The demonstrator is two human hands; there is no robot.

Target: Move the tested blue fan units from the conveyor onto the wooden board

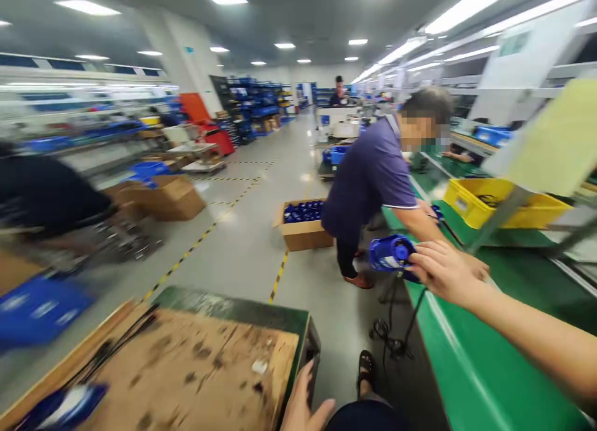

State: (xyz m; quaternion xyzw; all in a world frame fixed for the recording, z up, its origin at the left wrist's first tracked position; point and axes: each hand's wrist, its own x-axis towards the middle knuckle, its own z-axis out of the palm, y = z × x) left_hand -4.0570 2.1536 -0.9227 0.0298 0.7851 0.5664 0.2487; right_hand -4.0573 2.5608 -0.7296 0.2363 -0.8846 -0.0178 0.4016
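Note:
My right hand (pixel 441 272) reaches out over the edge of the green work surface (pixel 485 350), its fingers closed on a blue cylindrical device (pixel 390 253). The device has a pale label and a round end face; what it is exactly I cannot tell. A black cord (pixel 396 344) hangs in loops below it. Low in the frame, my left hand (pixel 303 403) has thumb and fingers apart and holds nothing. It is beside the corner of a cardboard-topped cart (pixel 209 356). At the cart's left lies another blue device (pixel 69 406) with black cords, blurred.
A co-worker (pixel 368 163) in a purple shirt leans over the green surface, an arm close behind my right hand. A yellow bin (pixel 506 204) stands farther along. A carton (pixel 305 235) of blue parts sits on the floor. Someone dark-clothed (pixel 46 188) is blurred at left.

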